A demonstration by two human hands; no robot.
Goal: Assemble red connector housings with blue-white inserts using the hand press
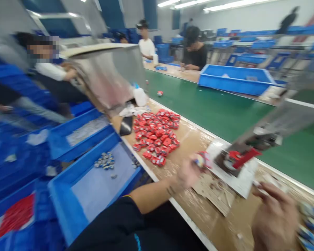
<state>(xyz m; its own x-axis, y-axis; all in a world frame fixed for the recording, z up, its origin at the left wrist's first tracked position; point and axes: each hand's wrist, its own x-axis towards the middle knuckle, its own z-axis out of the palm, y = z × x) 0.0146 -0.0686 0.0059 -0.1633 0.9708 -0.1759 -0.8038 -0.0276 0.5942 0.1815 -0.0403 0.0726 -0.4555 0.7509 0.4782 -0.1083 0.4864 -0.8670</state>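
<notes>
left hand: [189, 171] closed around a small red-and-white part [202, 159], held just left of the grey press fixture with red lever [239, 157]; blurred, exact finger grip not readable.
right hand: [274, 209] low at right, fingers curled toward thin pale pieces near the fixture's white base plate; cannot tell whether gripping or only touching.
part position: in left fingertips, above the brown cardboard-covered bench [191, 139], near the fixture nest but not seated.
feed stock: loose pile of small red rectangular parts [157, 134] further up the bench, well apart from both hands.
other bins: blue plastic tray with a few small grey pieces [94, 188] at left; multicoloured finished-looking pieces [310, 223] at far right edge.
seating advice: likely best to square the part to the nest before lowering, keep fingertips outside the lever path.
risk: misfeed if inserted tilted.
surroundings: green conveyor belt [225, 111] behind bench; other people seated further along.
</notes>
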